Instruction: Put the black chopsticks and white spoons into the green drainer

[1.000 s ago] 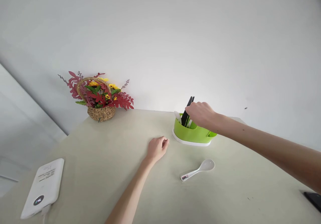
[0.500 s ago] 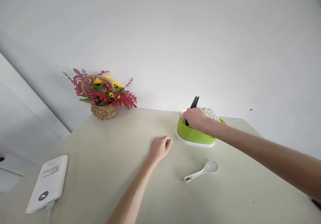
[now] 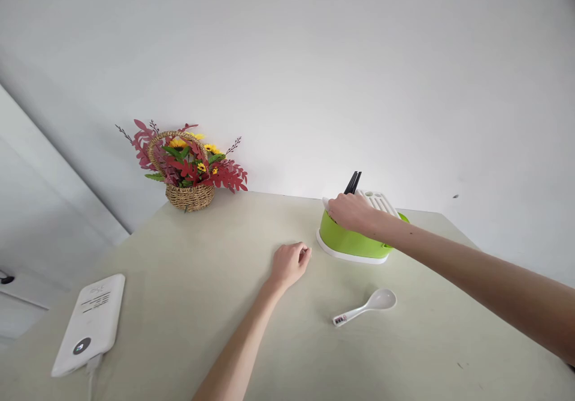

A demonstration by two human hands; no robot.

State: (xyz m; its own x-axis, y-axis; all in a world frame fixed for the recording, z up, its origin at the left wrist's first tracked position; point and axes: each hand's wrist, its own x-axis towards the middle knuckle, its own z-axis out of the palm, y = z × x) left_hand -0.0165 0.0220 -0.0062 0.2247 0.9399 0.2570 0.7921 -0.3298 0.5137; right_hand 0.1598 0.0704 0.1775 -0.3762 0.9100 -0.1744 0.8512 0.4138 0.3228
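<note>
My right hand [image 3: 350,210] is closed around black chopsticks [image 3: 353,182], whose ends stick up behind it. It is at the left part of a green cutlery holder [image 3: 345,241] with a white base and a slotted white top. My fingertips and the lower part of the chopsticks are hidden. A bit of something white [image 3: 326,202] shows at the holder's left rim. My left hand [image 3: 290,264] rests on the table left of the holder, fingers loosely curled, with nothing visible in them. In front of the holder lies a white spoon [image 3: 366,307], its bowl to the right.
A wicker basket [image 3: 190,197] of red leaves and yellow flowers stands at the back left, near the wall. On the left side of the table [image 3: 179,305] lies a white power bank [image 3: 92,323] with a cable [image 3: 91,380] plugged in.
My right hand sits slightly lower at the holder, and the dark part below it is now hidden. My left hand stays put. The view has shifted slightly.
</note>
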